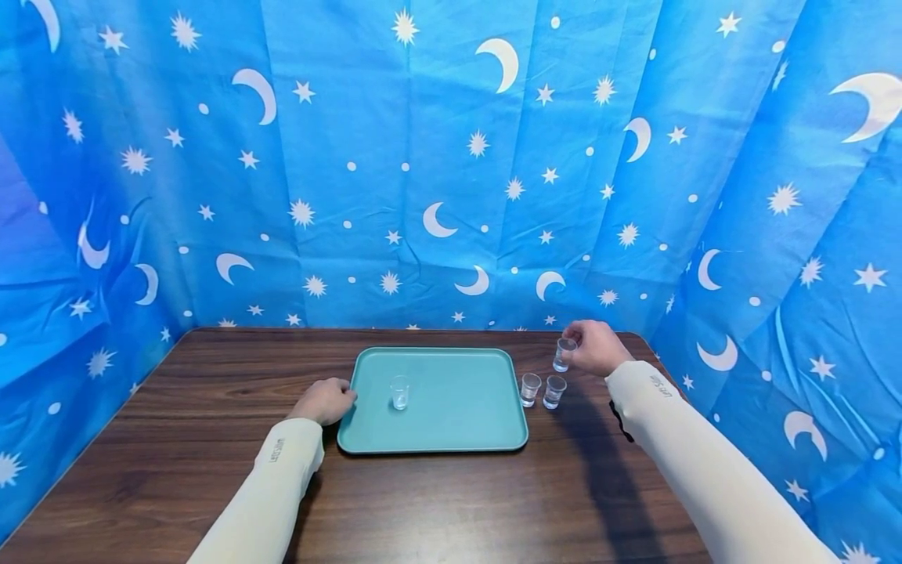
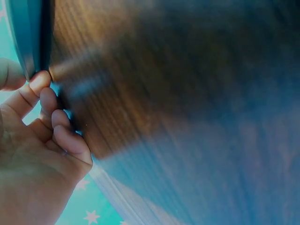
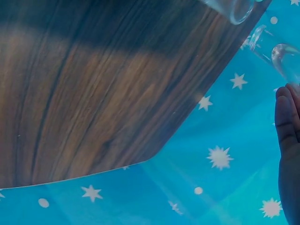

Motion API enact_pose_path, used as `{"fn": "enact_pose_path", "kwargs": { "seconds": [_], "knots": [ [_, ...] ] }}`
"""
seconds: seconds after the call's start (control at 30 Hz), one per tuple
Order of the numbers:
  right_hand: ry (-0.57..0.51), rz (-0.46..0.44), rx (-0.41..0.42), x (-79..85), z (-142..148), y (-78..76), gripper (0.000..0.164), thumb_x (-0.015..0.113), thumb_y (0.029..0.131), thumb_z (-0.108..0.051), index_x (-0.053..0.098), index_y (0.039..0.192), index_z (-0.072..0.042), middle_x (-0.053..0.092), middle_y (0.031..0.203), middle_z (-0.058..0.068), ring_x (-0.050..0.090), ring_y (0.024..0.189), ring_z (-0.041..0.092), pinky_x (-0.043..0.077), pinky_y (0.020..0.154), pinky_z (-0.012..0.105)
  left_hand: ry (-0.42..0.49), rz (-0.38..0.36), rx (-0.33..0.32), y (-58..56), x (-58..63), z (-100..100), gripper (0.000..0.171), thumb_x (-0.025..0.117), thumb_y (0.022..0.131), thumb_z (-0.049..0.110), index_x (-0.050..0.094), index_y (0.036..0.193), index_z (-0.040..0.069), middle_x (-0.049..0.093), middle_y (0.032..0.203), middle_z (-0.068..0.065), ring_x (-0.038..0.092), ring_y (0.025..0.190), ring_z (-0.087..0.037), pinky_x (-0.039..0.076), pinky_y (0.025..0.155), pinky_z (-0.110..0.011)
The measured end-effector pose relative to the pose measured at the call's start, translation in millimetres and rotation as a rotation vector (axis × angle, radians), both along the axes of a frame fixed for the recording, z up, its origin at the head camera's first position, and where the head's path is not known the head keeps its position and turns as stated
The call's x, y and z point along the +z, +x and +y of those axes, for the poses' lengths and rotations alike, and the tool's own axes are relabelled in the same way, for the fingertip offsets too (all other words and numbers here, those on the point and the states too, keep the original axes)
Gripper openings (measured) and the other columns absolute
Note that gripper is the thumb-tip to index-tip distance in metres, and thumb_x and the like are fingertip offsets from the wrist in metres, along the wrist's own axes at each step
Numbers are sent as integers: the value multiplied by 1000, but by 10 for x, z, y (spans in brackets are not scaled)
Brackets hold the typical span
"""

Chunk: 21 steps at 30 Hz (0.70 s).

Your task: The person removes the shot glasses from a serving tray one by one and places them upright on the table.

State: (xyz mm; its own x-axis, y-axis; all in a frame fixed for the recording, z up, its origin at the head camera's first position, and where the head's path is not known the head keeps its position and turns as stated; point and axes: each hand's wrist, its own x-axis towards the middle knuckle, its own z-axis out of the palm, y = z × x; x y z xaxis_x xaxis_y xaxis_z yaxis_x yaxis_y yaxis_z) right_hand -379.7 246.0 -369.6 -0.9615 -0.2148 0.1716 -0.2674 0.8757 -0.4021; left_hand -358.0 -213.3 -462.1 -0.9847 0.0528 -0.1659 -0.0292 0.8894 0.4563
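Observation:
My left hand (image 1: 325,401) is at the left edge of a teal tray (image 1: 458,423). In the left wrist view, its thumb and index finger pinch the tray's rim (image 2: 28,42), with the other fingers curled below. One clear shot glass (image 1: 400,393) stands upright on the left part of the tray. My right hand (image 1: 597,348) holds another shot glass (image 1: 564,355) by its side, beyond the tray's right edge. Close in front of it, two more shot glasses (image 1: 531,389) stand side by side on the table, right next to the tray.
The dark wooden table (image 1: 451,509) lies under everything, its back edge running along a blue curtain (image 1: 395,157) with white moons and stars. The curtain also hangs at the left and right sides.

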Motion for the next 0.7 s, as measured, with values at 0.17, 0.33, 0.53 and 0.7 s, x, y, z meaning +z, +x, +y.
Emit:
{"fn": "enact_pose_path", "kwargs": {
  "seconds": [0.17,0.33,0.53,0.7],
  "knots": [
    [17,4,-38,-53,133,28,31,72,77,-16,65,103,1,64,93,12,60,86,28,48,76,44,7,0,-5,7,4,11,47,41,98,21,46,135,-7,52,125,-26,52,92,-30,42,77,-45],
    [30,-36,-65,-159,201,42,31,73,76,-13,65,103,2,64,93,13,60,86,28,48,77,44,9,4,-5,8,-12,1,47,42,98,21,45,136,-8,52,125,-26,52,92,-29,42,78,-45],
    [29,-67,-63,-301,248,41,32,75,75,-14,66,101,2,65,90,11,60,82,25,49,76,42,3,3,1,7,-9,5,48,42,98,22,45,136,-7,50,128,-27,53,98,-31,42,82,-48],
    [36,-97,-70,-342,269,58,32,76,74,-14,66,101,2,64,90,11,60,83,25,48,76,42,2,-3,-2,25,30,15,48,41,98,22,45,136,-7,50,129,-27,53,102,-33,42,83,-49]
  ]
}}
